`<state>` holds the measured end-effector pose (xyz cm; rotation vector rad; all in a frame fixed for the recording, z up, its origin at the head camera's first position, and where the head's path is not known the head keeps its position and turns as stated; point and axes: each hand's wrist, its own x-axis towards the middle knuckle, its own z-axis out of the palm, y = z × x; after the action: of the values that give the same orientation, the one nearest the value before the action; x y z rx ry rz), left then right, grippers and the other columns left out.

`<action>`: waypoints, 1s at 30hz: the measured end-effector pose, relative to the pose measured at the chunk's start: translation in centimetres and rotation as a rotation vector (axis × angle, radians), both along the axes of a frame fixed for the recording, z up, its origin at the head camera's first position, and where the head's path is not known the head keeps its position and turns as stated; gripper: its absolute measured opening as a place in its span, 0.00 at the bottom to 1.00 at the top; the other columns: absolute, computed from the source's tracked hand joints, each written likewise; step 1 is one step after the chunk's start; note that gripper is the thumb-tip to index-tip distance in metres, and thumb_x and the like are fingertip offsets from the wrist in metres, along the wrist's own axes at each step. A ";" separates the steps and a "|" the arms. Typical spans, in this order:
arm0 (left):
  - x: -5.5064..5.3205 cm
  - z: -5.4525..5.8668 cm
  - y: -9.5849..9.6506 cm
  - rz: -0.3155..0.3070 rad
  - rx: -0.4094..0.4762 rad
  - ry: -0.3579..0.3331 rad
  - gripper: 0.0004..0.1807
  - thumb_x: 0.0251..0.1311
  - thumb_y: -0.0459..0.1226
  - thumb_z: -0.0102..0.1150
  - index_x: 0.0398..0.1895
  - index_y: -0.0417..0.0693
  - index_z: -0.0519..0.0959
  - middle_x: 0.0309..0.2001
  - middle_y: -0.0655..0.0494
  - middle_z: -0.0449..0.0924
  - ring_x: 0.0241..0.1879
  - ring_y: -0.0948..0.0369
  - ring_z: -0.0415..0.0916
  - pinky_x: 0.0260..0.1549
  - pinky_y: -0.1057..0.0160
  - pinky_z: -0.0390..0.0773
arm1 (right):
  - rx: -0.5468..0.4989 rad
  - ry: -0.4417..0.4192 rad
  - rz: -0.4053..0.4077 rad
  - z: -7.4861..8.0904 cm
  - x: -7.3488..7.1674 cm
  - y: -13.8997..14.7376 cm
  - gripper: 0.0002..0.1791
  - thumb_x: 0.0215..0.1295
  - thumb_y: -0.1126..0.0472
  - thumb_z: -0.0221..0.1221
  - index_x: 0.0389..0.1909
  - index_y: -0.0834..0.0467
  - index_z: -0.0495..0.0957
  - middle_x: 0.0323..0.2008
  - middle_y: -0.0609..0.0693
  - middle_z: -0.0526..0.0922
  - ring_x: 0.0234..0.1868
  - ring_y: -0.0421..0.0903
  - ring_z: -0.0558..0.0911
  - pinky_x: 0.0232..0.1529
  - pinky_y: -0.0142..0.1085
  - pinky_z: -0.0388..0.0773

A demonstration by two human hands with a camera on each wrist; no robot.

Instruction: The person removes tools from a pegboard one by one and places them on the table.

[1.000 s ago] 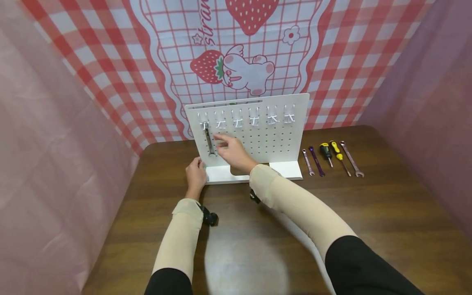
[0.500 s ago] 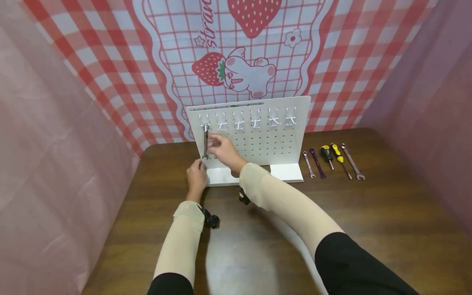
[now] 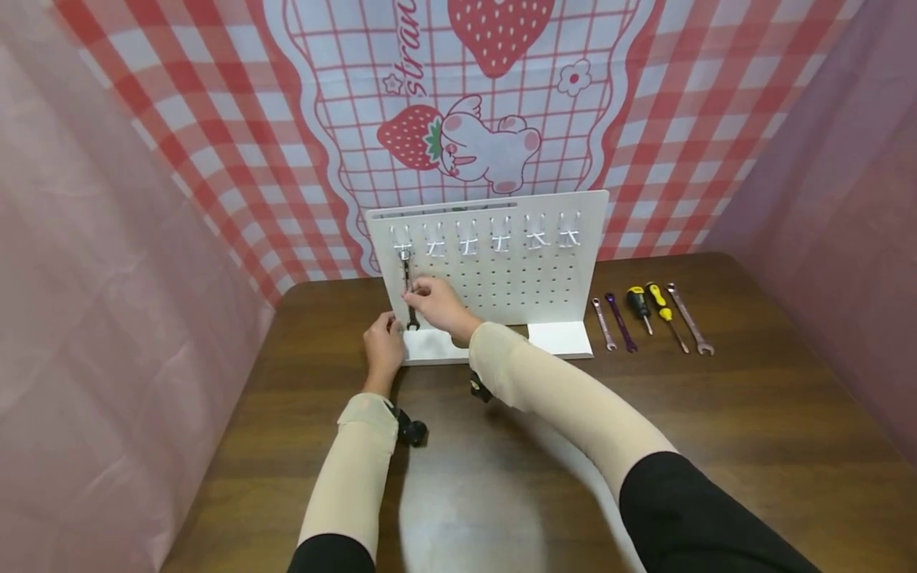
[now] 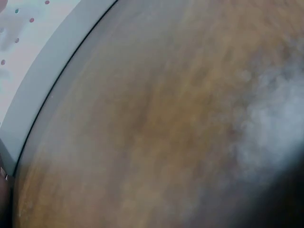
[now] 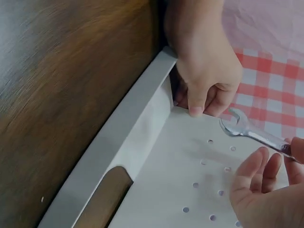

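A silver open-ended wrench (image 3: 409, 288) hangs upright from the leftmost hook (image 3: 403, 239) of a white pegboard (image 3: 501, 282). My right hand (image 3: 440, 306) pinches its shaft between thumb and finger; the other fingers curl loosely below. In the right wrist view the wrench's open jaw end (image 5: 235, 124) stands off the board's face. My left hand (image 3: 384, 344) grips the board's lower left edge, thumb in front and fingers partly hidden behind it. The left wrist view holds mostly blurred tabletop (image 4: 142, 118) and the board's base (image 4: 52, 71).
Several white hooks (image 3: 501, 236) line the board's upper part. Right of the board lie a small wrench (image 3: 604, 325), a purple wrench (image 3: 621, 322), two yellow-and-black screwdrivers (image 3: 640, 306) and a long wrench (image 3: 690, 318). A checked cloth (image 3: 645, 119) hangs behind.
My right hand has moved from beside the wrench to pinching its shaft. The wrench's lower end swung left, then back right. My left hand stays at the board's edge.
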<state>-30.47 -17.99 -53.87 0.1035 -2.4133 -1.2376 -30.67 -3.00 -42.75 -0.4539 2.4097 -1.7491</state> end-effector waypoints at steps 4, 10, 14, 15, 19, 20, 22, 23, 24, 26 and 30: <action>0.0 0.3 0.0 0.002 0.018 -0.019 0.10 0.69 0.30 0.57 0.50 0.36 0.83 0.42 0.40 0.85 0.48 0.43 0.80 0.51 0.47 0.76 | 0.021 0.093 0.008 -0.1 0.9 0.7 0.10 0.73 0.62 0.59 0.37 0.67 0.80 0.34 0.52 0.81 0.33 0.45 0.76 0.34 0.32 0.73; -0.4 0.5 -0.1 0.016 0.009 0.013 0.10 0.68 0.29 0.57 0.49 0.35 0.83 0.42 0.39 0.85 0.48 0.41 0.80 0.52 0.45 0.75 | 0.072 0.158 0.050 0.8 2.6 1.4 0.10 0.73 0.60 0.59 0.41 0.64 0.83 0.30 0.51 0.81 0.28 0.44 0.77 0.30 0.32 0.75; -0.4 0.5 -0.2 0.021 0.004 0.026 0.10 0.66 0.28 0.58 0.47 0.34 0.83 0.41 0.38 0.85 0.46 0.40 0.80 0.51 0.45 0.76 | 0.054 0.183 0.072 1.6 3.4 1.5 0.09 0.72 0.61 0.60 0.39 0.64 0.83 0.28 0.51 0.81 0.25 0.42 0.76 0.27 0.31 0.74; -0.3 0.4 -0.2 0.022 0.003 0.027 0.10 0.66 0.28 0.59 0.47 0.34 0.83 0.41 0.38 0.85 0.46 0.40 0.80 0.51 0.45 0.76 | 0.045 0.187 0.080 1.8 3.7 1.5 0.08 0.72 0.62 0.60 0.39 0.64 0.83 0.27 0.51 0.81 0.25 0.42 0.76 0.26 0.31 0.75; -0.2 0.4 -0.1 0.018 -0.001 0.023 0.10 0.67 0.29 0.58 0.47 0.34 0.82 0.42 0.38 0.85 0.46 0.39 0.80 0.50 0.44 0.76 | 0.019 0.207 0.109 2.7 4.5 1.9 0.08 0.72 0.63 0.60 0.40 0.65 0.83 0.28 0.52 0.81 0.25 0.43 0.77 0.27 0.32 0.76; -0.2 0.4 -0.1 0.017 -0.001 0.020 0.10 0.67 0.29 0.58 0.47 0.34 0.82 0.42 0.38 0.85 0.47 0.39 0.80 0.51 0.44 0.76 | 0.011 0.207 0.114 2.9 4.8 2.2 0.08 0.73 0.63 0.59 0.40 0.65 0.83 0.29 0.52 0.82 0.26 0.43 0.77 0.28 0.33 0.77; -0.2 0.4 0.0 0.014 -0.001 0.012 0.10 0.67 0.29 0.58 0.47 0.34 0.82 0.42 0.37 0.85 0.47 0.39 0.80 0.51 0.44 0.76 | -0.009 0.205 0.121 3.1 5.1 2.9 0.08 0.73 0.63 0.59 0.41 0.65 0.83 0.31 0.52 0.83 0.27 0.42 0.77 0.30 0.34 0.78; -0.2 0.3 0.1 0.013 0.000 0.008 0.10 0.68 0.29 0.58 0.47 0.34 0.82 0.42 0.37 0.85 0.47 0.40 0.80 0.51 0.45 0.76 | -0.021 0.191 0.124 3.2 5.4 3.4 0.08 0.73 0.63 0.59 0.41 0.65 0.83 0.31 0.53 0.83 0.27 0.43 0.77 0.29 0.35 0.78; -0.2 0.3 0.1 0.013 0.004 0.002 0.10 0.68 0.30 0.57 0.47 0.34 0.82 0.42 0.38 0.85 0.47 0.40 0.80 0.51 0.45 0.76 | -0.033 0.181 0.124 3.3 5.6 3.9 0.08 0.73 0.63 0.59 0.42 0.64 0.83 0.33 0.53 0.83 0.27 0.43 0.77 0.29 0.36 0.78; -0.2 0.3 0.2 0.011 0.013 -0.014 0.10 0.69 0.30 0.57 0.48 0.34 0.82 0.42 0.38 0.85 0.47 0.42 0.80 0.51 0.46 0.76 | -0.036 0.171 0.112 3.4 5.9 5.3 0.08 0.73 0.63 0.59 0.42 0.64 0.83 0.36 0.52 0.85 0.28 0.43 0.77 0.30 0.35 0.78; -0.1 0.1 0.3 0.012 0.029 -0.049 0.10 0.71 0.32 0.56 0.49 0.35 0.82 0.44 0.39 0.84 0.48 0.45 0.80 0.52 0.48 0.76 | -0.039 0.149 0.076 3.4 6.4 8.8 0.06 0.72 0.66 0.60 0.39 0.66 0.82 0.44 0.57 0.87 0.35 0.43 0.81 0.34 0.34 0.80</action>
<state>-30.57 -17.66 -53.79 0.1590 -2.4325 -1.2793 -24.24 5.78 -39.32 -0.6940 2.4233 -1.7926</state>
